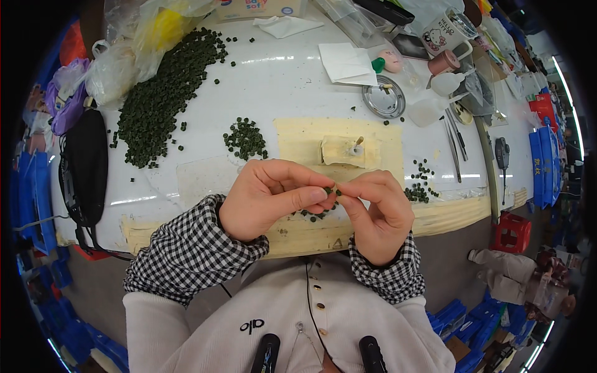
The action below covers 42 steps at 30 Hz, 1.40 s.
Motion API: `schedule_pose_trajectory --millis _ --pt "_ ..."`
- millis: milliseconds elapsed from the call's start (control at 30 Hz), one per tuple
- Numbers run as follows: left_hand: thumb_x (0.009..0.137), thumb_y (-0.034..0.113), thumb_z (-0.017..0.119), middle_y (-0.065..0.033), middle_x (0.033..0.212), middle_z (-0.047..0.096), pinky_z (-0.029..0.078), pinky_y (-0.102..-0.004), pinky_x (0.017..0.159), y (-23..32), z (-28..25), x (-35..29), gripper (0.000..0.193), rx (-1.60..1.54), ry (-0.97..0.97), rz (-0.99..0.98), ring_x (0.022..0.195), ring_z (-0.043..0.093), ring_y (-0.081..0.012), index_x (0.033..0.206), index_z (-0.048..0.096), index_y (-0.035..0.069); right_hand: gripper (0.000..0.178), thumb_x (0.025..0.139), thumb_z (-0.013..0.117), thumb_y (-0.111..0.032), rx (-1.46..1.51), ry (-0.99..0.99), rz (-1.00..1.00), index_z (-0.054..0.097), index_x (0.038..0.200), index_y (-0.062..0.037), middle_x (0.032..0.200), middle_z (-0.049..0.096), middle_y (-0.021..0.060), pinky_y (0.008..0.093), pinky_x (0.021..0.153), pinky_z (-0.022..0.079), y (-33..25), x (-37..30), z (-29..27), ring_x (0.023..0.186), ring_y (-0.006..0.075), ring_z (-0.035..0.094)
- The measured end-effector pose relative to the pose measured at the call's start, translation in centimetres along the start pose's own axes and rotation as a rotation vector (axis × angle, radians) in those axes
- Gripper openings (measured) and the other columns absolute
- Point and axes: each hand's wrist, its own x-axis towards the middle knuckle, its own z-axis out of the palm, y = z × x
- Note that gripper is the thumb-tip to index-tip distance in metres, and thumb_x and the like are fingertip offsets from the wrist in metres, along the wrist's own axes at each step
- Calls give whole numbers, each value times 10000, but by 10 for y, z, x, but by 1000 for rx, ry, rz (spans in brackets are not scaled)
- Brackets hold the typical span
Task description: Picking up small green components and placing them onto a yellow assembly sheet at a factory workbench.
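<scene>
Left hand [272, 198] & right hand [378, 211] meet fingertip to fingertip over the table edge [435, 214], both pinched on a small dark green bead [329, 189] btwn them; poss. a 2nd bead, too small to tell. More loose beads [314, 215] lie just under the hands
</scene>
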Motion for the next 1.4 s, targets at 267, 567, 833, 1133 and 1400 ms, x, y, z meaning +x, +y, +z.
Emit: schedule_pose_trajectory --millis 267,567,833,1133,1400 --pt "905 26 647 -133 916 717 555 -246 777 -3 -2 -1 171 5 3 -27 833 684 -144 1058 666 -48 238 786 706 78 -26 -19 -34 703 1009 -5 888 629 97 272 667 508 -2 1 1 771 191 627" --pt "900 31 656 -139 900 716 557 -247 766 -2 -1 -1 155 -2 27 -39 813 684 -146 1030 670 -51 281 763 721 86 -100 -15 -95 700 1027 -7 895 623 89 266 643 503 -3 0 3 760 189 617" --pt "903 37 655 -135 888 715 560 -252 770 -3 -3 0 137 51 19 -39 815 686 -150 1005 669 -54 310 758 717 96 -173 -26 -206 688 1054 9 909 637 98 276 663 516 0 -2 4 781 211 623" --pt "911 1 621 -134 924 707 561 -271 778 -2 0 1 106 59 124 133 841 676 -154 998 660 -47 330 844 636 102 16 -84 -12 654 1163 19 1044 629 133 262 754 529 -6 0 7 896 196 643" --pt "896 -33 629 -121 936 697 556 -267 789 -2 -1 -2 167 144 160 211 842 669 -149 1059 658 -49 319 872 616 72 83 -139 6 642 1185 22 1108 605 145 245 779 503 -5 1 7 916 190 624"
